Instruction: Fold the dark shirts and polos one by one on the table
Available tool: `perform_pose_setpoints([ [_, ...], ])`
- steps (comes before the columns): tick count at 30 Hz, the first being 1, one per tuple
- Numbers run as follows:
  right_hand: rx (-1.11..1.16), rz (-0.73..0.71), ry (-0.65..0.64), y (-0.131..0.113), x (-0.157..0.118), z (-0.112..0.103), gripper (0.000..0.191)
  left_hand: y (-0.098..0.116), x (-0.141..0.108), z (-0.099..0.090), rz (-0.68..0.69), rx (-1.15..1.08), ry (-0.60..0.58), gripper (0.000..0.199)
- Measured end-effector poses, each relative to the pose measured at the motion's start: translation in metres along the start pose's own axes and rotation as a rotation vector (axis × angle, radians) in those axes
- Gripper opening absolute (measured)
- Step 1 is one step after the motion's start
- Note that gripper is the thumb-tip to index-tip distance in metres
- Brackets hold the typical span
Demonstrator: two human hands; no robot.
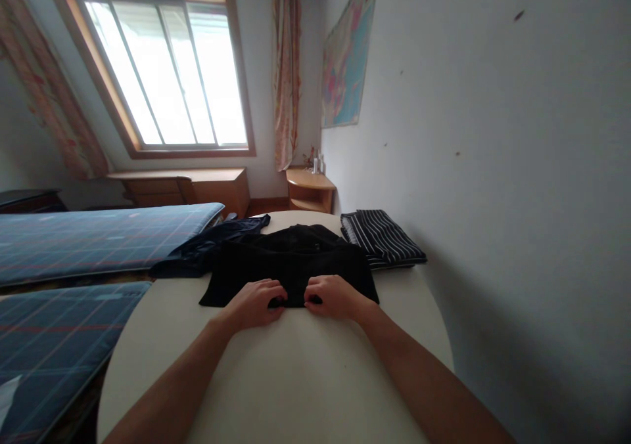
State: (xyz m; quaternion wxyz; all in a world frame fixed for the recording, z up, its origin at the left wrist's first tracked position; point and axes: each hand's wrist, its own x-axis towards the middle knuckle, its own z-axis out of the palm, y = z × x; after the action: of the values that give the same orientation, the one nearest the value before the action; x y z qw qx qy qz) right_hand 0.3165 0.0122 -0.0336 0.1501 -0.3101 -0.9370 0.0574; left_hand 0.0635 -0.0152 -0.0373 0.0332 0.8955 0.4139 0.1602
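A black garment (296, 260) lies spread on the pale round table (305, 372), its near edge running straight across in front of me. My left hand (261, 301) is closed on that near edge, fingers curled over the cloth and thumb below. Close by on the right, my right hand (331, 297) pinches the same edge in a like way. Only a short stretch of black cloth shows between the two hands. What kind of garment it is, I cannot tell.
A folded black-and-white striped cloth (382, 237) lies at the table's back right, near the white wall (517, 234). Dark navy clothing (197, 250) hangs toward the left edge. Plaid mattresses (98, 240) flank the table on the left. A corner shelf (310, 180) stands behind.
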Motion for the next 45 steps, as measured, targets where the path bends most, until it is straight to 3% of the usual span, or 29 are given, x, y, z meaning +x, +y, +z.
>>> perform_pose_setpoints([
  [9,0.006,0.014,0.039,0.005,0.0,0.006,0.023,0.004,0.001,0.003,-0.059,-0.167,-0.058,0.014],
  [12,-0.036,-0.02,0.072,0.008,-0.002,0.006,0.044,0.006,0.002,0.007,-0.04,-0.218,-0.092,0.012],
  [16,-0.069,-0.006,0.019,0.009,-0.005,0.008,0.075,0.007,0.005,0.016,-0.024,-0.126,0.089,0.017],
  [19,-0.058,0.04,-0.055,0.007,-0.007,0.013,0.081,0.006,0.004,0.03,0.008,-0.062,0.165,0.039],
  [23,-0.015,0.083,-0.124,-0.004,-0.018,0.016,0.082,0.009,-0.006,0.044,-0.059,-0.012,0.037,0.063],
  [28,0.04,0.113,-0.194,-0.027,-0.039,0.009,0.078,0.03,-0.025,0.043,-0.13,0.038,-0.098,0.067],
  [36,0.196,0.144,-0.279,-0.078,-0.084,0.006,0.089,0.08,-0.077,0.047,-0.135,0.006,-0.185,0.072],
  [40,0.272,0.114,-0.353,-0.092,-0.1,-0.006,0.096,0.099,-0.088,0.036,-0.122,-0.044,-0.249,0.075],
  [43,0.273,0.122,-0.426,-0.089,-0.094,-0.026,0.09,0.096,-0.069,0.016,-0.184,-0.057,-0.201,0.046],
  [45,0.245,0.135,-0.422,-0.081,-0.08,-0.038,0.081,0.08,-0.047,0.001,-0.225,-0.052,-0.116,0.03],
])
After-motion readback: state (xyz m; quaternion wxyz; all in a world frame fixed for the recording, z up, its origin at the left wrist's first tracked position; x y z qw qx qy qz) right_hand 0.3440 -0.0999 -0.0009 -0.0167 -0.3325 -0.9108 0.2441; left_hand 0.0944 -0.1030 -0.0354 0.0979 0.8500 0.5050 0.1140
